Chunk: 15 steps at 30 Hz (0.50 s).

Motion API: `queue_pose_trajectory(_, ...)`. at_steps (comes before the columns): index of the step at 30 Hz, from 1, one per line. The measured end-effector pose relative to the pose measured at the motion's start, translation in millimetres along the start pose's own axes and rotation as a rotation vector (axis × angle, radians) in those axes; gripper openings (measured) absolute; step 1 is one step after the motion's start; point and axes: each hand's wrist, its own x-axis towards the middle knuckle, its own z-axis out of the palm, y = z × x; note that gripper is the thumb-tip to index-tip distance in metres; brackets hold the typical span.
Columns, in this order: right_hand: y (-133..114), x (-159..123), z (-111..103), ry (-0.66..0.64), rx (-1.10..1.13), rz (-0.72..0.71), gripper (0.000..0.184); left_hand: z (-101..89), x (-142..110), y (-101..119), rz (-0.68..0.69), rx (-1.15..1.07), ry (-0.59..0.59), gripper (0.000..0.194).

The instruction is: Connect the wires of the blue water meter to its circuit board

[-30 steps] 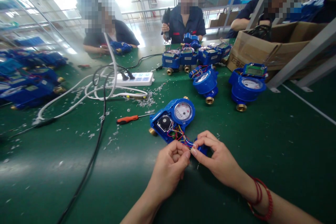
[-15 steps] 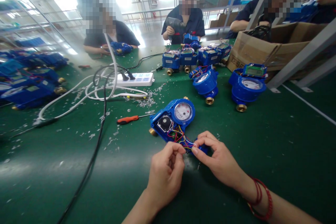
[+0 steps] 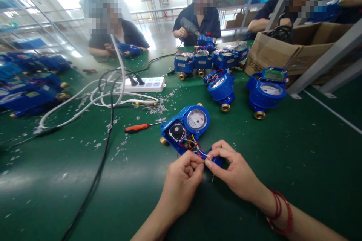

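A blue water meter (image 3: 185, 122) lies on the green table in front of me, its side housing open and a round white dial facing up. Thin coloured wires (image 3: 195, 146) run out of the housing toward my fingers. My left hand (image 3: 181, 180) is closed in a pinch at the wire ends; what sits between its fingertips is too small to make out. My right hand (image 3: 233, 167) pinches the wires between thumb and fingers, close beside the left fingertips. Under the right fingers, a blue part (image 3: 217, 160) is mostly covered.
An orange screwdriver (image 3: 137, 128) lies left of the meter. Behind it are a white power strip (image 3: 149, 84), looped cables and plastic scraps. More blue meters (image 3: 267, 94) stand at the back right, beside a cardboard box (image 3: 273, 54). Co-workers sit opposite, one holding a power drill (image 3: 189, 26).
My left hand has moved slightly right and up, so its fingertips now meet the right ones. Across the table, a co-worker's drill has tilted down toward a meter.
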Motion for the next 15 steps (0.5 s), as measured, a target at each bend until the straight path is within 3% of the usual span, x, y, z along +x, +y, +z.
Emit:
queue_pose_trajectory(3, 0.2, -1.4, 1.4, 0.013, -0.013, -0.020, 0.004, 2.6, -0.9, -1.7, 0.057, 0.096, 0.051, 0.017)
queue_pose_trajectory(8, 0.9, -3.0, 2.2, 0.025, -0.048, -0.035, 0.004, 2.6, -3.8, -6.8, 0.409, 0.538, 0.169, 0.018)
queue_pose_trajectory(10, 0.8, -2.3, 1.8, 0.030, -0.055, -0.034, 0.004, 1.0, -4.4, -8.3, 0.479, 0.602, 0.163, 0.017)
queue_pose_trajectory(12, 0.1, -1.4, 1.3, 0.038, -0.059, -0.043, 0.005, -1.5, -4.3, -7.8, 0.412, 0.518, 0.110, 0.014)
queue_pose_trajectory(15, -1.9, -0.7, 0.6, 0.058, -0.070, -0.050, 0.006, -6.4, -2.7, -3.4, 0.199, 0.270, -0.028, 0.012)
